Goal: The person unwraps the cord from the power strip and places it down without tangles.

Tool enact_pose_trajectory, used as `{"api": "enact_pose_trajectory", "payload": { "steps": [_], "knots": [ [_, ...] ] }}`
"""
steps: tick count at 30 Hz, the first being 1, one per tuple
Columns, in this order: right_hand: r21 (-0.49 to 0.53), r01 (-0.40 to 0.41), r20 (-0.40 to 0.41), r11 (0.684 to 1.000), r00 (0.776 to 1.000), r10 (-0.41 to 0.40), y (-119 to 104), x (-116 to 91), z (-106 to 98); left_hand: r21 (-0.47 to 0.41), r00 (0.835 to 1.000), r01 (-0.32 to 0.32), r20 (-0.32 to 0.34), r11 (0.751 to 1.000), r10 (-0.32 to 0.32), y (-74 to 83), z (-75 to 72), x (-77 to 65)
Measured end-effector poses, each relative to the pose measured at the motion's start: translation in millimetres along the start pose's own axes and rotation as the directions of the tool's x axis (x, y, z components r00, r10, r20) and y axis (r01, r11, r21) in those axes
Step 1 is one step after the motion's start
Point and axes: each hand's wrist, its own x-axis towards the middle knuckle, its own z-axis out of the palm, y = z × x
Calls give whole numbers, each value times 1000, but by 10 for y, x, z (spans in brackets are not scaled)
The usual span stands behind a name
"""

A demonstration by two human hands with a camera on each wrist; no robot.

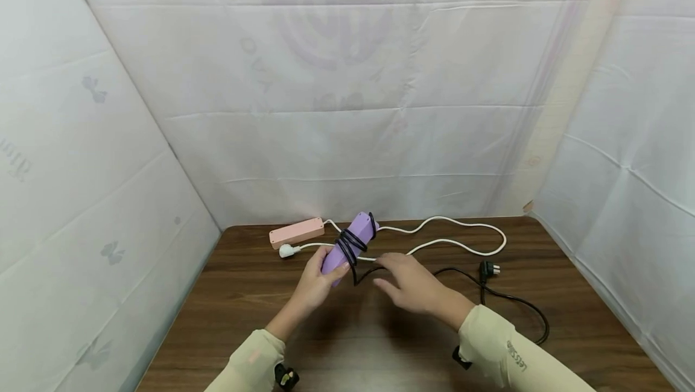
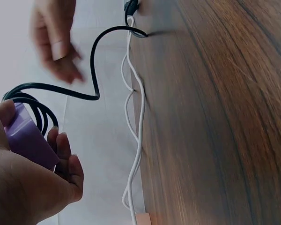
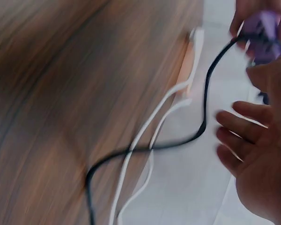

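A purple power strip [image 1: 332,259] is held up above the table in my left hand [image 1: 313,277], whose thumb and fingers grip its near end. Several turns of its black cord [image 1: 353,241] wrap around the strip. From there the loose cord [image 2: 94,70] runs off to the right, down to the tabletop. My right hand [image 1: 411,283] hovers just right of the strip. In the right wrist view its fingers [image 3: 243,129] are spread and loosely bent, apart from the cord, with nothing between them. The cord ends in a black plug [image 1: 487,270] lying on the table at the right.
Along the back of the wooden table [image 1: 260,313] lies a pink power strip [image 1: 296,233]. Its white cord [image 1: 456,241] loops out to the right behind my hands, and its white plug [image 1: 286,251] rests just in front of the strip. White sheeting [image 1: 347,139] hangs behind the table and on both sides.
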Motion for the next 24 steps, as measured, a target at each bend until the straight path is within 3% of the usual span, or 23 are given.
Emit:
{"api": "enact_pose_trajectory", "payload": {
  "steps": [3, 6, 9, 17, 21, 24],
  "knots": [
    [48, 84, -41, 995, 996, -82, -170, 91, 76, 0, 1000, -9, 0, 1000, 9, 3, 35, -3],
    [130, 110, -37, 985, 994, -106, -289, 155, 153, 12, 1000, -23, 2, 1000, 23, 9, 74, -8],
    [166, 110, -41, 980, 994, -104, -360, 176, 206, 13, 1000, -26, 2, 1000, 26, 22, 107, -19],
    [102, 47, -143, 994, 989, -32, -390, 157, 153, 37, 999, -4, -36, 999, 5, 12, 90, -13],
    [45, 45, -264, 998, 964, -32, -342, 166, 50, 92, 1000, -10, -26, 996, 12, 4, 50, -27],
    [-10, 24, -373, 1000, 928, -26, -291, 191, -41, 143, 1000, -13, 5, 990, 12, -4, 17, -34]
  ]
}}
